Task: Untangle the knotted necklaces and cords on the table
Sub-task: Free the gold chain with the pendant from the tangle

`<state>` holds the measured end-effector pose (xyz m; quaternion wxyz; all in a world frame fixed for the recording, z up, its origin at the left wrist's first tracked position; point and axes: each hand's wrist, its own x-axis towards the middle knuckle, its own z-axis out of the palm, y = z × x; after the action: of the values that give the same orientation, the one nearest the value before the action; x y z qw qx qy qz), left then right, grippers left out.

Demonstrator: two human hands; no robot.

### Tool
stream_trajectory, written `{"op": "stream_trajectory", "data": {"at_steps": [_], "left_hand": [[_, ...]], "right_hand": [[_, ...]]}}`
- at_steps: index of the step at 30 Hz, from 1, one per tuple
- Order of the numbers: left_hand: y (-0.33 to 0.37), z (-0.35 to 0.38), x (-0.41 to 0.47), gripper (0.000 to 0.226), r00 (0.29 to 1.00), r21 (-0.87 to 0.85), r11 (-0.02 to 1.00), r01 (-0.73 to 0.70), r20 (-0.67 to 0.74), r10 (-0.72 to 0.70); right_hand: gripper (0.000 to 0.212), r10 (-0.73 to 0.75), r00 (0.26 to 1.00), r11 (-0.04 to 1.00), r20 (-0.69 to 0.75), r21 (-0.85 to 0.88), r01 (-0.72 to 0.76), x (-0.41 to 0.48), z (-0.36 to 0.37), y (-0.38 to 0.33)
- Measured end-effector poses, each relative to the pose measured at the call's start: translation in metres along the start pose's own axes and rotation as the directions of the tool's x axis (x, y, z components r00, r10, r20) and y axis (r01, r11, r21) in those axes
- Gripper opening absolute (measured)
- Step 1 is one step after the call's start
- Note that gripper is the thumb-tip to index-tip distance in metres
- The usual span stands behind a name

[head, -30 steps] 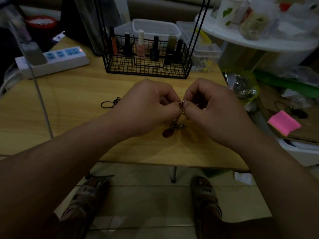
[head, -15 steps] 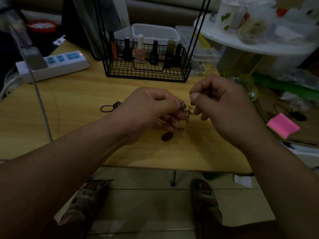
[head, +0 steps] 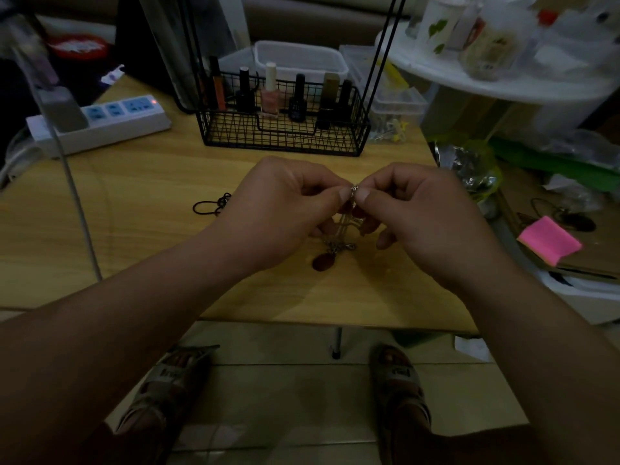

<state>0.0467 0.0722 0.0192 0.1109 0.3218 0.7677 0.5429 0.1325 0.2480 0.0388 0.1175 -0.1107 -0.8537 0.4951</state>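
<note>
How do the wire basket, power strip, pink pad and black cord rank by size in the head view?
Largest to smallest: wire basket, power strip, pink pad, black cord. Cord may continue behind the left hand.

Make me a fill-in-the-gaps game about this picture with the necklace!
1. The left hand and right hand pinch the necklace, whose pendant is dark ____.
2. The black cord lies on the table, to the ____ of the left hand.
3. The pad beyond the table's right edge is bright ____.

Missing words: red, left, pink.
</note>
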Motion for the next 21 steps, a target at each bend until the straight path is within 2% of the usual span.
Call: {"op": "stream_trajectory", "data": {"at_steps": [5, 13, 21], "left_hand": [[-0.0017, 0.0017, -0.0008, 0.011, 0.999, 0.041, 0.998, -0.045, -0.005, 0.045], [0.0002, 0.0017, -0.0003, 0.005, 0.998, 0.074, 0.996, -0.052, -0.015, 0.053], [0.0074, -0.0025, 0.0013, 0.008, 0.988, -0.267, 0.952, 0.149, 0.082, -0.131]], "right_hand": [[0.008, -0.088, 0.996, 0.994, -0.03, -0.069, 0.086, -0.0017, 0.0029, 0.0016], [0.005, -0.132, 0.991, 0.99, 0.003, -0.043, 0.132, -0.0009, 0.0015, -0.0006], [0.004, -0.117, 0.993, 0.993, 0.029, 0.022, 0.116, -0.0001, -0.0011, -0.0031]]}}
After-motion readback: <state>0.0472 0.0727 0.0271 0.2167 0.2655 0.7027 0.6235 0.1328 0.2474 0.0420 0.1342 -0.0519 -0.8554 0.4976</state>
